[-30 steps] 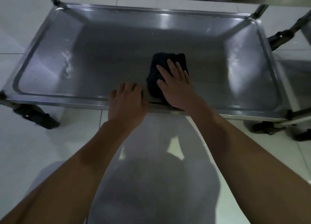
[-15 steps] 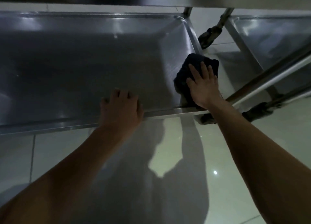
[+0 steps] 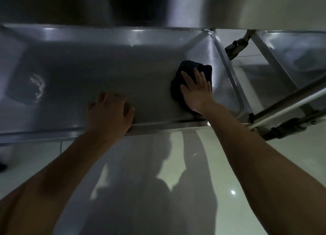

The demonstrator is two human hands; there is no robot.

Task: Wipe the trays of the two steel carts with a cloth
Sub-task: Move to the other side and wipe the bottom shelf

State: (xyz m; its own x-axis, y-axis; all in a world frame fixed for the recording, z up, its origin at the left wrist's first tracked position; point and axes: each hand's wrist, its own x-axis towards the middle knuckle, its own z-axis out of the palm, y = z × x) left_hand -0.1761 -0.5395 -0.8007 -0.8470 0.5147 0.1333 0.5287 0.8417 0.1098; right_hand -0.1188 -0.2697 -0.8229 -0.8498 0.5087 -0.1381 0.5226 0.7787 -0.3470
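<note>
The dark cloth (image 3: 192, 70) lies bunched on the floor of the tray (image 3: 105, 62), near its right end, just short of the sloping side wall. My right hand (image 3: 195, 92) presses flat on it, fingers straight and spread, palm bearing down rather than gripping. The cloth looks soft and limp, light enough to slide wherever I push, so I judge it best handled with an open palm on its middle; pinching a corner would let it trail and unfold. The steel looks smooth and probably slick, so the cloth should glide easily, though it may bunch against the wall. My left hand (image 3: 110, 115) rests on the tray's near rim, fingers curled over the edge into the tray, steadying the cart. A whitish smear (image 3: 38, 86) shows toward the tray's left end. To the right stands the second cart (image 3: 296, 55), on the glossy tiled floor (image 3: 211, 190).
</note>
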